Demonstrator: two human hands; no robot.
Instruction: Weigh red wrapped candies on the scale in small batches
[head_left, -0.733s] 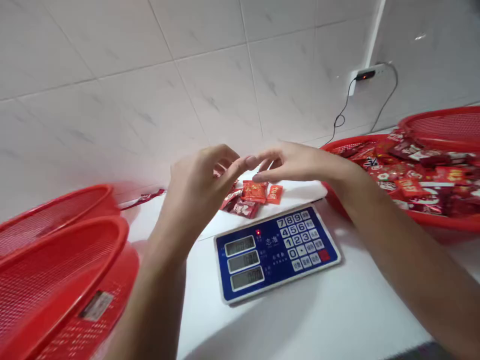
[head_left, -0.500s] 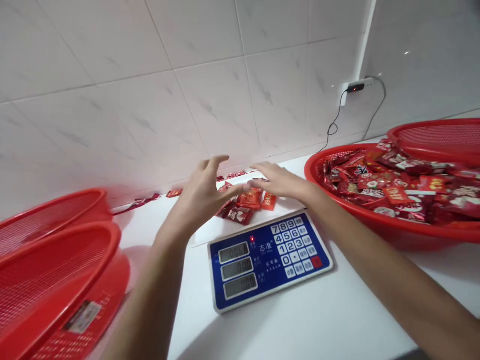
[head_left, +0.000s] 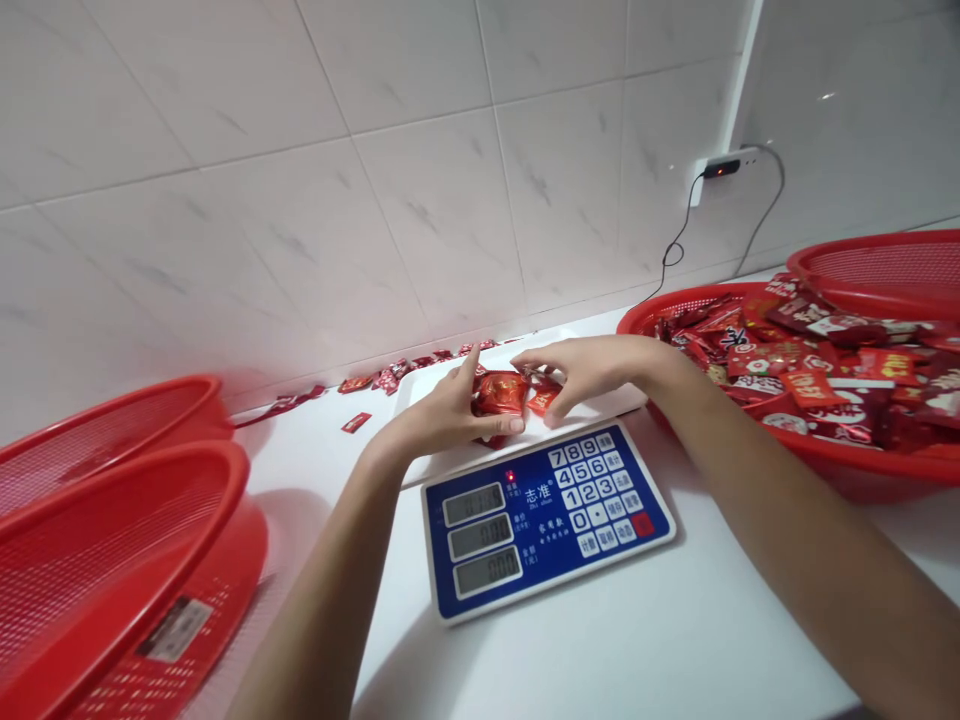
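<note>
Red-wrapped candies [head_left: 502,392] are bunched on the white pan [head_left: 435,385] of a digital scale. My left hand [head_left: 450,412] curls round the left side of the bunch, thumb in front and a finger raised behind. From the right, my right hand [head_left: 589,372] closes over the other side, its thumb and fingertips on a small red candy packet [head_left: 541,402]. Both hands stay low over the pan, and they partly hide the candies. In front lies the scale's blue panel [head_left: 551,520], with lit number displays and a keypad.
At right, a red basket [head_left: 757,447] is heaped with wrapped candies, with another red basket [head_left: 885,270] behind. Red mesh baskets [head_left: 187,560] stand at left. Loose candies [head_left: 390,378] line the tiled wall's foot. A cable [head_left: 679,235] hangs from a power strip.
My hands have come down from above the pan and closed in round the candies. The top display's reading has changed. The view has shifted slightly.
</note>
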